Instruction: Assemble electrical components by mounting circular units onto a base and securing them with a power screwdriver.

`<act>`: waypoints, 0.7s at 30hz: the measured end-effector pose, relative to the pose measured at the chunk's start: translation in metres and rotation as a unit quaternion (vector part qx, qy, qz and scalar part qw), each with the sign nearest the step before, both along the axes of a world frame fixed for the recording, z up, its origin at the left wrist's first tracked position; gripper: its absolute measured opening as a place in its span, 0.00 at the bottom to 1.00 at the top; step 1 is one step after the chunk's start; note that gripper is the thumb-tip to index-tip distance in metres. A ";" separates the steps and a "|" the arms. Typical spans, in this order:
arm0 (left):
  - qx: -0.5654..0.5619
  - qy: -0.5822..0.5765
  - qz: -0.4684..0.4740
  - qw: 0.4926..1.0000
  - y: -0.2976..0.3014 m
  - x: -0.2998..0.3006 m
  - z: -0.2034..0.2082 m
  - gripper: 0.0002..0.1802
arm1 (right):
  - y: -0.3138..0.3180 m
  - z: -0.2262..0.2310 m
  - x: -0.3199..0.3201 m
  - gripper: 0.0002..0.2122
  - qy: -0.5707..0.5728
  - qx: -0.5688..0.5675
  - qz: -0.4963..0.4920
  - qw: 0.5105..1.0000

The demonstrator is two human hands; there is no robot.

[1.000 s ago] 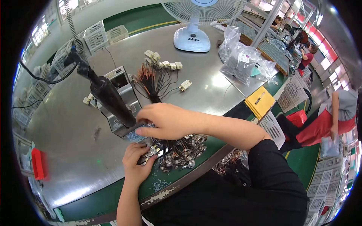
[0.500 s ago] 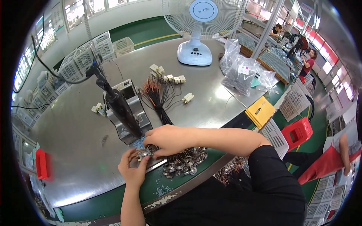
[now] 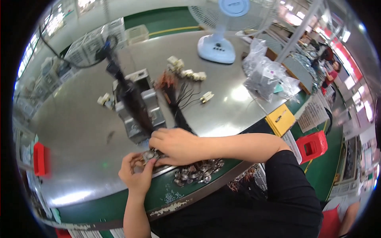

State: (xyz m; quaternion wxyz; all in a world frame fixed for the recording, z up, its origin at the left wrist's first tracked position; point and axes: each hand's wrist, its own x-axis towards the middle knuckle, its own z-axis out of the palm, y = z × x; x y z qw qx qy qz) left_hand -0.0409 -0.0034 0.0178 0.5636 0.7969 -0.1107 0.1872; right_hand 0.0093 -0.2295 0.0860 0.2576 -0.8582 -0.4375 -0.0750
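Between the thumb and fingers of my left hand (image 3: 136, 174) is a small round metal part (image 3: 149, 155), silvery and disc-like. My right hand (image 3: 176, 146) is closed against the part's right side, its fingertips bent down; what they pinch is hidden. Just beyond my hands stands a grey metal bench machine (image 3: 145, 127) with a black cylinder (image 3: 135, 103) leaning over it. To my right hand's right, a pile of similar round metal parts (image 3: 198, 172) lies at the table edge. A bundle of black wires (image 3: 178, 115) with orange-brown ends runs back from my right hand.
White connectors (image 3: 194, 75) lie behind the wires. A fan (image 3: 216, 48) stands at the back, beside clear plastic bags (image 3: 264, 75). At right are a yellow box (image 3: 280, 120) and a red stool (image 3: 311, 146). Blue bits (image 3: 172, 196) lie near the front edge; a red bin (image 3: 40, 158) is far left.
The view has shifted, so most of the bench sits further right. Both hands stay together at the round metal part, and the blue bits beside the machine are now hidden.
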 end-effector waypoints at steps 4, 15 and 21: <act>0.000 -0.045 -0.048 0.998 -0.006 0.007 0.005 0.32 | -0.031 -0.006 0.014 0.17 -0.264 -0.077 0.092 0.957; 0.041 -0.128 -0.125 0.983 -0.003 0.019 -0.003 0.17 | -0.166 -0.007 0.205 0.21 0.052 0.298 -0.455 0.837; -0.022 -0.025 -0.078 0.996 -0.001 0.009 0.003 0.14 | -0.176 -0.053 0.198 0.19 -0.195 -0.219 -0.478 0.828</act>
